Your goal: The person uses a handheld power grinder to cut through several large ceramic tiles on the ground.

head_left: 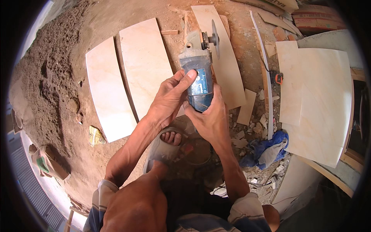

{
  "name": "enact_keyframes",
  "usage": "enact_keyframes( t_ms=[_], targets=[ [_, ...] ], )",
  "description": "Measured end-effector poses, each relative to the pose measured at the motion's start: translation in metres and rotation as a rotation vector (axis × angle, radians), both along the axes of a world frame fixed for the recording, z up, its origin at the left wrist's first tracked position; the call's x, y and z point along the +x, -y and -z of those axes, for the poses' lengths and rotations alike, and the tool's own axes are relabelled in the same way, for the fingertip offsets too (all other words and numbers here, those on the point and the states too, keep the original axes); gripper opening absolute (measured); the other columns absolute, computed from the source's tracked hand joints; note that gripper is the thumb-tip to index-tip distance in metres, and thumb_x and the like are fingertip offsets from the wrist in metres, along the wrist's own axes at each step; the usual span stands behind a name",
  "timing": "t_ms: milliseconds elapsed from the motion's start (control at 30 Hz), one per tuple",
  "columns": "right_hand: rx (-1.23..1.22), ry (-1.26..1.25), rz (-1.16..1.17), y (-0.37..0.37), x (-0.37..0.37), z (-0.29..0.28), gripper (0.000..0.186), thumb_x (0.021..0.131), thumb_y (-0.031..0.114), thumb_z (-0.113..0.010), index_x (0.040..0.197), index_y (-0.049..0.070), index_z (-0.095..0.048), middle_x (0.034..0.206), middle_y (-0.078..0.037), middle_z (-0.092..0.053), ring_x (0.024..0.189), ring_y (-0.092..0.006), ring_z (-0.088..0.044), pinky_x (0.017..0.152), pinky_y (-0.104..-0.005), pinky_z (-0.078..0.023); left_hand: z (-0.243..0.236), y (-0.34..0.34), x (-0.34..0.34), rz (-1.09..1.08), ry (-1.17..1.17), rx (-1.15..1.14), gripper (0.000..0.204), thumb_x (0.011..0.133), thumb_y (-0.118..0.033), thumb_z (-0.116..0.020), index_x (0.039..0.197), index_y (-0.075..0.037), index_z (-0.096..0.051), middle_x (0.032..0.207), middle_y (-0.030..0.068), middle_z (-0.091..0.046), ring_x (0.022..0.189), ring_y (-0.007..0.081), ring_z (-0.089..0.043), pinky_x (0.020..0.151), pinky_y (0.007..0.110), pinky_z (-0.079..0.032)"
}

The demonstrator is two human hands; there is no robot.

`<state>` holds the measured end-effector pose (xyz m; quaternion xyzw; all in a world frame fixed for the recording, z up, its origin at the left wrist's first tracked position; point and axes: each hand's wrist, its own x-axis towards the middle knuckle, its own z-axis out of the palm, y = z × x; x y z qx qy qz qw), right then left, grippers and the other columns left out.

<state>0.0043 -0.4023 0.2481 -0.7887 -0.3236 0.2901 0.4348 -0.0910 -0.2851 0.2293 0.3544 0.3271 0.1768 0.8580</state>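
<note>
Both my hands hold a blue angle grinder (200, 79) in front of me, its grey gear head pointing away. A thin cutting disc (215, 38) is mounted on the right side of the head, seen nearly edge-on. My left hand (172, 92) grips the body from the left, the thumb lying on its upper face by the label. From the right and below, my right hand (210, 118) wraps round the rear end; some of its fingers are hidden behind the tool. Behind the grinder lies a long cream tile (228, 73) on the ground.
Two cream tiles (106, 85) (145, 50) lie at left, beside rough sand (46, 77). At right stand larger tiles (324, 96), a long pale strip (264, 58) and a tape measure (277, 77). Rubble and a blue cloth (272, 150) lie near my sandalled foot (164, 145). Sacks (317, 19) sit far right.
</note>
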Motion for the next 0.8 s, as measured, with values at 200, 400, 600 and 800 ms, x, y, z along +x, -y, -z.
enact_keyframes(
  t_ms=[200, 400, 600, 800],
  targets=[
    [0.084, 0.086, 0.050, 0.015, 0.017, 0.010, 0.064, 0.086, 0.024, -0.086, 0.133, -0.003, -0.053, 0.107, -0.023, -0.072, 0.095, -0.0390, -0.074, 0.084, -0.0484, -0.058, 0.011, 0.002, 0.018, 0.174, 0.127, -0.228, 0.055, 0.105, -0.049, -0.072, 0.130, -0.001, -0.067, 0.119, 0.0073, -0.074, 0.113, 0.0135, -0.069, 0.104, 0.032, -0.056],
    [0.011, 0.195, 0.074, 0.019, 0.051, 0.012, 0.056, 0.089, 0.023, -0.087, 0.131, -0.002, -0.060, 0.109, -0.018, -0.073, 0.096, -0.0295, -0.073, 0.086, -0.0430, -0.057, 0.031, 0.005, 0.037, 0.209, 0.003, 0.030, 0.057, 0.108, -0.051, -0.065, 0.134, 0.000, -0.066, 0.121, 0.0046, -0.071, 0.115, 0.0124, -0.062, 0.107, 0.030, -0.046],
    [-0.131, 0.416, 0.162, 0.026, 0.128, 0.035, 0.060, 0.089, 0.029, -0.086, 0.132, -0.005, -0.061, 0.106, -0.019, -0.074, 0.093, -0.0307, -0.074, 0.084, -0.0442, -0.057, -0.027, 0.002, -0.015, 0.039, 0.172, 0.199, 0.053, 0.117, -0.045, -0.047, 0.141, 0.000, -0.059, 0.130, 0.0123, -0.069, 0.116, 0.0186, -0.068, 0.110, 0.036, -0.049],
    [-0.239, 0.637, 0.236, 0.018, 0.203, 0.094, 0.079, 0.087, 0.034, -0.087, 0.145, -0.008, -0.054, 0.120, -0.027, -0.073, 0.109, -0.0432, -0.073, 0.096, -0.0501, -0.057, -0.122, 0.005, -0.022, 0.077, 0.595, 0.157, 0.051, 0.117, -0.044, -0.043, 0.143, -0.002, -0.054, 0.126, 0.0112, -0.067, 0.110, 0.0221, -0.069, 0.101, 0.036, -0.052]
  ],
)
